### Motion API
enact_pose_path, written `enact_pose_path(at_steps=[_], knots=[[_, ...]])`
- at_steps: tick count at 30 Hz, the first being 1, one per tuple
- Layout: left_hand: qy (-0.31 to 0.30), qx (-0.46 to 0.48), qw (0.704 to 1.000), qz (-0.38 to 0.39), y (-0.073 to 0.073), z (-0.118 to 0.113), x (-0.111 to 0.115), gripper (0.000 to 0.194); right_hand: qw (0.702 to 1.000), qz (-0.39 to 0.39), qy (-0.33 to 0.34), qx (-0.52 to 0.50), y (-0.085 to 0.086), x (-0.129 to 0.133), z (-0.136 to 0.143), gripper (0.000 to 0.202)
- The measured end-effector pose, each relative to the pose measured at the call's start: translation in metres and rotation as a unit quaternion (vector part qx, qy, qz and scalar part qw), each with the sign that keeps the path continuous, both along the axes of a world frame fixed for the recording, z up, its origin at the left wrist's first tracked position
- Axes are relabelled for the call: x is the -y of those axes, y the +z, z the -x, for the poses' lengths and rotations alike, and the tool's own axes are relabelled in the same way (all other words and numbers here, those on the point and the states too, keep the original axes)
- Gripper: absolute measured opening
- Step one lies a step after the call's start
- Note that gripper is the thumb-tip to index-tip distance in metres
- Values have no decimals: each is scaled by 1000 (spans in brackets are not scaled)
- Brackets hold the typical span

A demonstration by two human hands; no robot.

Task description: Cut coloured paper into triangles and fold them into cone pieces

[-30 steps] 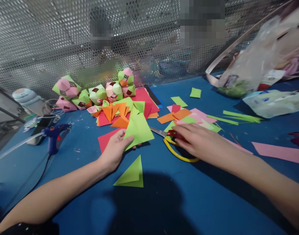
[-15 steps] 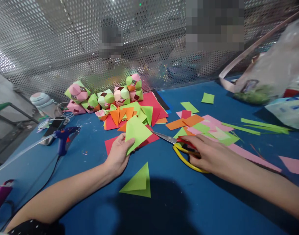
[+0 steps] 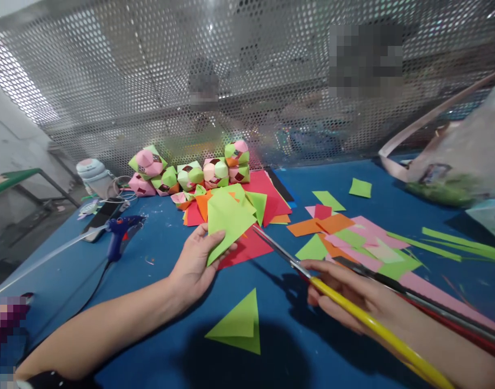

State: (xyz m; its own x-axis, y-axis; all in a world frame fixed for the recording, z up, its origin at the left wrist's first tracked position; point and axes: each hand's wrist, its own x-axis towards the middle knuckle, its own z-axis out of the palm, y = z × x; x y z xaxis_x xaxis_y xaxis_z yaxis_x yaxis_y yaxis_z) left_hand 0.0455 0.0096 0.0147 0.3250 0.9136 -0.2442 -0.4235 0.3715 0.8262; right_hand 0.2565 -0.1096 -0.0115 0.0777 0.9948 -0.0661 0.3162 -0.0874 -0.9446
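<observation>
My left hand pinches a light green sheet of paper at its lower left corner, thumb on top. In my right hand is a pair of scissors with a yellow handle. Their blade tips are beside the right corner of the green sheet; I cannot tell if they touch it. A long dark bar with a red edge crosses over my right wrist; whether it is part of the scissors I cannot tell. Below my left hand, a folded green paper triangle lies on the blue table.
Pink and green folded-paper balls stand along the perforated metal screen. Red sheets lie before them. Cut scraps cover the right side, near a plastic bag. At left are a blue glue gun, phone and cup.
The scissors have turned in my right hand, their yellow handle now stretching toward the lower right. The green sheet stays in my left hand. The whole view has shifted slightly.
</observation>
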Motion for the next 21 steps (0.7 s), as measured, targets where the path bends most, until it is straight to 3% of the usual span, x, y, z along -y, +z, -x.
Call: enact_pose_path(at_steps=[3,8,21], knots=[[9,4,1000,9,5,1,2,20,998,28,16,-55,-5,2,0,63],[1,21,1000,14,11,1,10,17,996,56,54,-36,-2,6,4,59],[-40,29,999,24,5,0,27,18,997,35,61,-18,-7,9,19,53]])
